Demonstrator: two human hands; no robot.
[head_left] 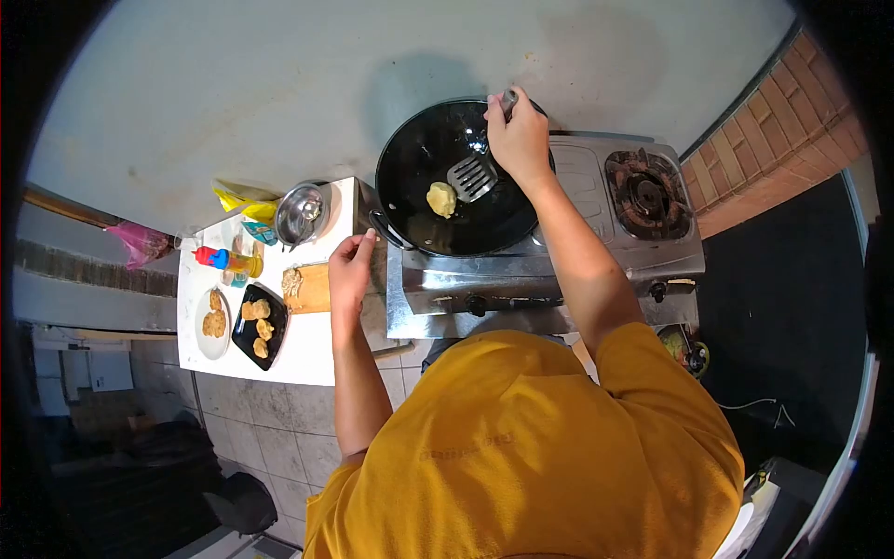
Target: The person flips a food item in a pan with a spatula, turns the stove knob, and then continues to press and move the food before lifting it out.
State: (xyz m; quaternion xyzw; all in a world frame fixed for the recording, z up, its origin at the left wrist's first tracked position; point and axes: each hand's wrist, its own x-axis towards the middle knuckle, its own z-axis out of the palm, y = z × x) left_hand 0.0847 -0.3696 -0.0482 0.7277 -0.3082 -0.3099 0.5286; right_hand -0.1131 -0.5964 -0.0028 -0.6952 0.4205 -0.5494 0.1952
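Observation:
My right hand (519, 144) is closed around the handle of a slotted metal spatula (472, 178), over the right side of a large black wok (419, 140). The spatula's blade is down inside the wok, its edge right beside a lumpy pale-yellow piece of food (441, 199). My left hand (352, 268) is closed, its fingertips together right at the wok's left loop handle (385, 231); whether anything is between those fingers I cannot tell. The wok sits on the left side of a steel gas stove (447, 279).
A bare burner (649, 194) is on the right. Left, a white table (312, 349) bears a black plate (250, 343) and white plate (214, 350) with food, a cutting board (312, 291), a metal bowl (296, 200) and squeeze bottles (223, 261). A wall (279, 102) rises behind.

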